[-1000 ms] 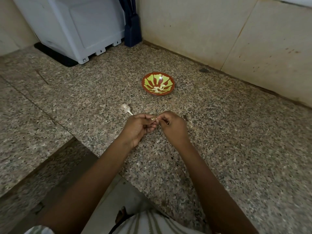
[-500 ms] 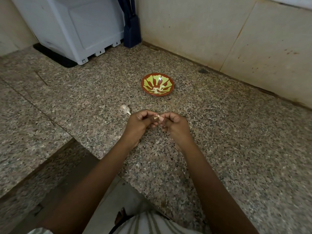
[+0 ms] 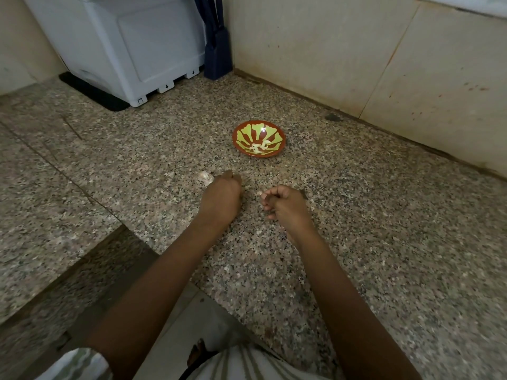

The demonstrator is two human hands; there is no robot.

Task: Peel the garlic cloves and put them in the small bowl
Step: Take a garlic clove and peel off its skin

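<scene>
Garlic cloves (image 3: 257,148), peeled & pale, lay in a small heap at the bottom of the small bowl (image 3: 277,138). The bowl was a red-brown dish w/ a yellow-green petal pattern. It sat on the speckled granite bench (image 3: 384,229) toward the back, near the wall.

Closer to the person, both hands were low over the bench, apart from each other. L hand (image 3: 221,197) was back-up, fingers bent down & away from the camera. Its tips were at a papery garlic head (image 3: 204,177) lying on the bench at its far left side. The fingers were hidden, so couldn't tell if it gripped the head or only touched it. R hand (image 3: 285,204) was curled, fingertips pinching a tiny pale garlic bit (image 3: 259,192); clove or skin, too small to tell. A dark speck (image 3: 303,193) lay on the bench just by R hand.

At back left stood a white appliance (image 3: 123,45) on a black mat (image 3: 93,91), w/ a dark blue object (image 3: 216,50) upright beside it in the corner. A beige tiled wall (image 3: 315,50) ran along the back right. Striped clothing (image 3: 247,363) showed at the bottom edge.
</scene>
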